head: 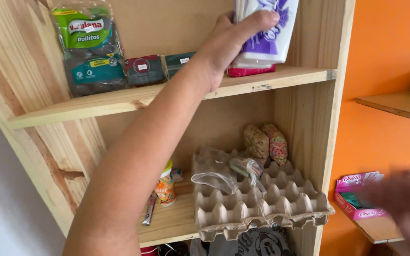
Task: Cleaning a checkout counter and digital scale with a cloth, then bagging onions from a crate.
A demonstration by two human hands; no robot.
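A blurred right hand [406, 208] is seen closest to the lens at the lower right, beside a flat pink cardboard box [357, 194] on a low wooden ledge [378, 230]; whether it is released or clenched cannot be told. The left hand [233, 40] is stretched up to the upper wooden shelf [119, 102], its fingers clasped around a white and purple plastic packet [266, 28] held upright above a red flat packet [250, 71]. Grey pulp egg trays [257, 204] are stacked on the lower shelf.
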